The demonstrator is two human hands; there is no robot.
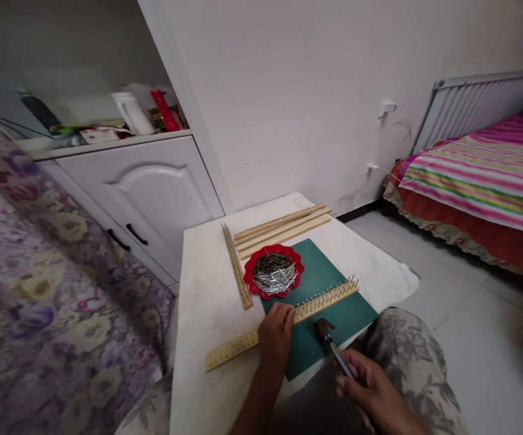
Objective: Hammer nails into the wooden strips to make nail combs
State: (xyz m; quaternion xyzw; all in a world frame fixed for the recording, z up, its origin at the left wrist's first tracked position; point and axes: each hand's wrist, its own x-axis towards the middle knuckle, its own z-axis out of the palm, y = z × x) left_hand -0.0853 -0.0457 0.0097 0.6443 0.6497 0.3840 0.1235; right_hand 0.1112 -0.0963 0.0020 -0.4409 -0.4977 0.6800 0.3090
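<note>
My left hand (pixel 277 326) rests on a long wooden strip (pixel 231 352), its thumb and fingertips pinched where the row of upright nails (pixel 324 299) ends. A nail seems to be between those fingers, mostly hidden. The strip's left part has several small holes, and its right part bristles with nails. Below the strip, my right hand (pixel 370 386) grips a hammer (pixel 334 347) by its handle, the head apart from the wood. A green mat (pixel 315 263) lies under the strip's right part. Just beyond sits a red scalloped bowl (pixel 248 279) full of loose nails (pixel 277 275).
Several wooden strips (pixel 283 226) lie at the table's (pixel 198 290) far side, and another nailed strip (pixel 237 269) lies left of the bowl. A white cabinet (pixel 138 181) and flowered curtain (pixel 75 290) stand left. A bed (pixel 483 175) is at the right.
</note>
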